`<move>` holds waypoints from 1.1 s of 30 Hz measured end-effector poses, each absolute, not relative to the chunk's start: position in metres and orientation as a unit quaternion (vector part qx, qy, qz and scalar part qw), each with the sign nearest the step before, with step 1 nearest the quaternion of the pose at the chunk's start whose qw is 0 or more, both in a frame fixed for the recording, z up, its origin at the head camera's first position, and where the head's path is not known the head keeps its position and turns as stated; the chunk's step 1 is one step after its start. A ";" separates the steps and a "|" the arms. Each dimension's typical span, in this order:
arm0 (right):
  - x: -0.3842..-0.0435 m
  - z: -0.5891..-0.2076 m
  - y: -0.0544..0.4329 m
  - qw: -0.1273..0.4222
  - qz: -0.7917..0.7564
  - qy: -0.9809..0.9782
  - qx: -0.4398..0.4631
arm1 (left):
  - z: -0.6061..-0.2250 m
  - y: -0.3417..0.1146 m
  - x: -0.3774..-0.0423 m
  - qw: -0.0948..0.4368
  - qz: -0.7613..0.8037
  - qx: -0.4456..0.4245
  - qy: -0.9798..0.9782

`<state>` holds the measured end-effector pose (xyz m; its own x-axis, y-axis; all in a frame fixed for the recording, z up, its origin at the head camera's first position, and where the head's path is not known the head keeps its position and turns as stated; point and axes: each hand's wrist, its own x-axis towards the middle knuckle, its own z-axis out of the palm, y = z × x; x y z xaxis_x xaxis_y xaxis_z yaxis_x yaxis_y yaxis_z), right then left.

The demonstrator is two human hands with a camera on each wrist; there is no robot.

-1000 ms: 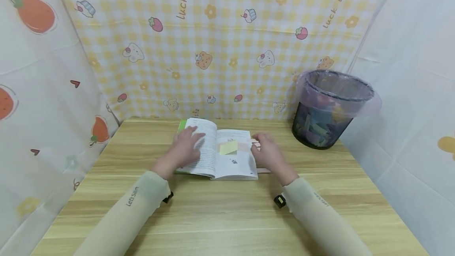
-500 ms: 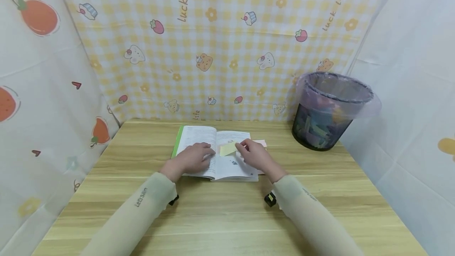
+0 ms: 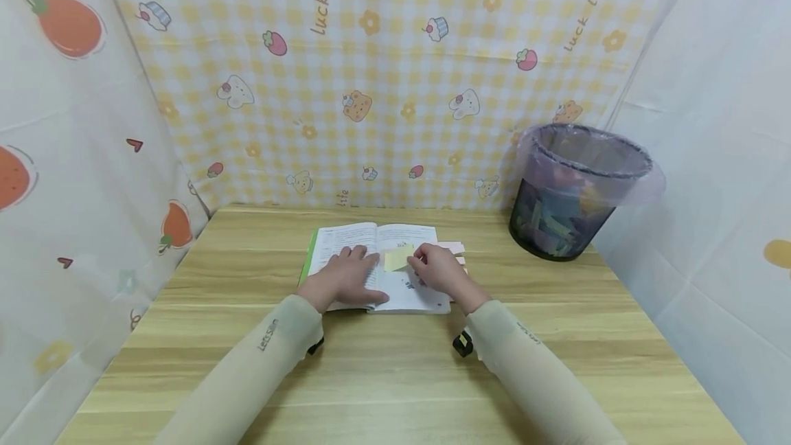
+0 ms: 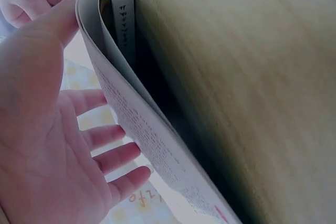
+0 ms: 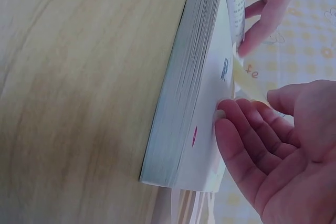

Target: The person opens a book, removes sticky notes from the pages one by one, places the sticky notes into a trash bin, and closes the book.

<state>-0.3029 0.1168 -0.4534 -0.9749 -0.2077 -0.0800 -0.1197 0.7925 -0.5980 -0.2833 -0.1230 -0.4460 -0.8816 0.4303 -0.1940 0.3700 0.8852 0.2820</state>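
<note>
An open book (image 3: 426, 303) with a green cover edge lies on the wooden table. My left hand (image 3: 349, 279) rests on the left page, its fingers spread and its thumb reaching over the fold; in the left wrist view that page (image 4: 142, 119) bows up under the fingers. On the right page is a yellow sticky note (image 3: 395, 259). My right hand (image 3: 440, 270) pinches the note's right edge between thumb and fingers, and the right wrist view shows the note (image 5: 251, 85) lifted at that edge. Whether its far side still sticks is hidden.
Pale pink paper tabs (image 3: 454, 247) poke out from the book's right edge. A dark mesh bin (image 3: 550, 222) with a purple liner and colourful scraps stands at the table's back right. A checked curtain (image 3: 395, 88) hangs behind.
Both hands have come in from the book's sides. The left hand has settled on the left page, which lies flatter; the right hand has taken hold of the sticky note.
</note>
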 end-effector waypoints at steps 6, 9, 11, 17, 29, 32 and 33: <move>-0.303 -0.453 0.116 0.073 -0.304 0.946 -0.087 | -0.446 -0.122 -0.287 0.138 0.122 0.198 0.963; -0.303 -0.453 0.117 0.075 -0.300 0.947 -0.087 | -0.444 -0.122 -0.288 0.142 0.125 0.193 0.963; -0.304 -0.453 0.117 0.074 -0.297 0.948 -0.089 | -0.443 -0.122 -0.287 0.144 0.126 0.190 0.963; -0.303 -0.450 0.119 0.072 -0.310 0.944 -0.087 | -0.440 -0.119 -0.286 0.157 0.132 0.179 0.962; -0.317 -0.387 0.175 -0.002 -0.364 0.929 -0.075 | -0.436 -0.115 -0.284 0.168 0.131 0.174 0.961; -0.326 -0.355 0.204 -0.055 -0.357 0.930 -0.063 | -0.436 -0.114 -0.284 0.170 0.129 0.170 0.962; -0.328 -0.344 0.213 -0.072 -0.351 0.932 -0.055 | -0.435 -0.114 -0.284 0.171 0.129 0.169 0.962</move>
